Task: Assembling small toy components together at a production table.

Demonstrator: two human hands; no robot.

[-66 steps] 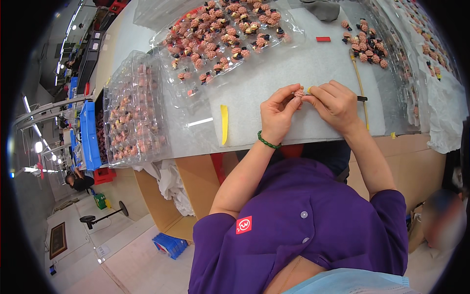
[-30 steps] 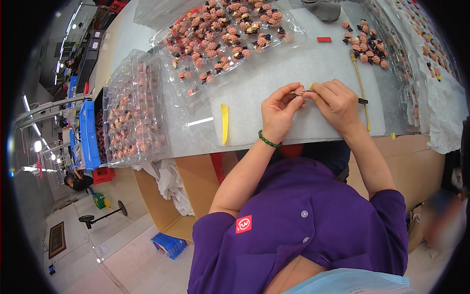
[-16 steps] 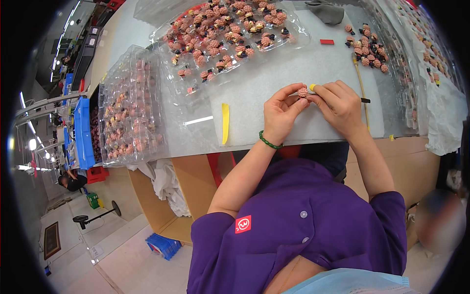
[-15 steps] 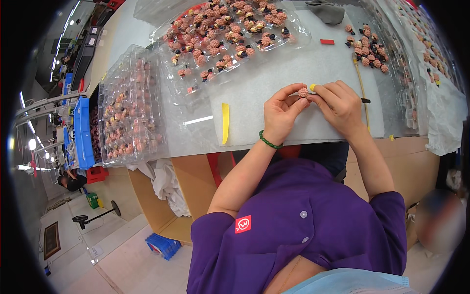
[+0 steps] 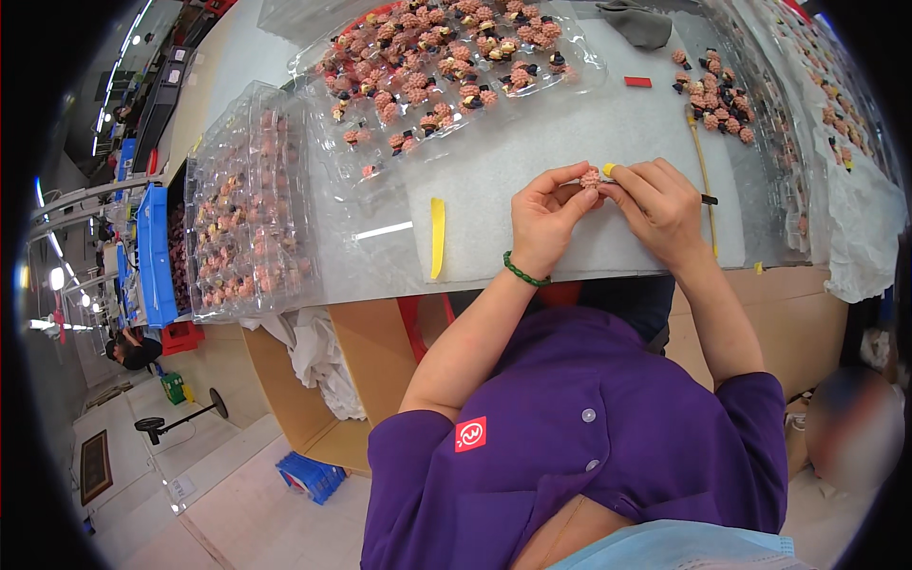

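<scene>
My left hand [image 5: 548, 214] pinches a small pink, bumpy figurine part [image 5: 590, 179] between thumb and fingers, above the pale work mat. Close against its right side is my right hand [image 5: 657, 204], closed on a thin tool whose dark end [image 5: 710, 199] sticks out past the hand. The tool's tip meets or nearly meets the pink part; the fingers hide the exact contact. Something yellow [image 5: 608, 170] covers a right fingertip. A yellow strip [image 5: 437, 237] lies on the mat to the left of my hands.
Clear plastic trays [image 5: 252, 204] of pink parts stand at the left, with another tray [image 5: 446, 128] behind. Loose pink-and-dark pieces [image 5: 719, 100] are heaped at back right, near a thin stick [image 5: 700, 171], a red block [image 5: 637, 82] and a grey cloth [image 5: 636, 24].
Both hands stay almost in place, keeping their hold on the pink part and the thin tool. The view has shifted very slightly.
</scene>
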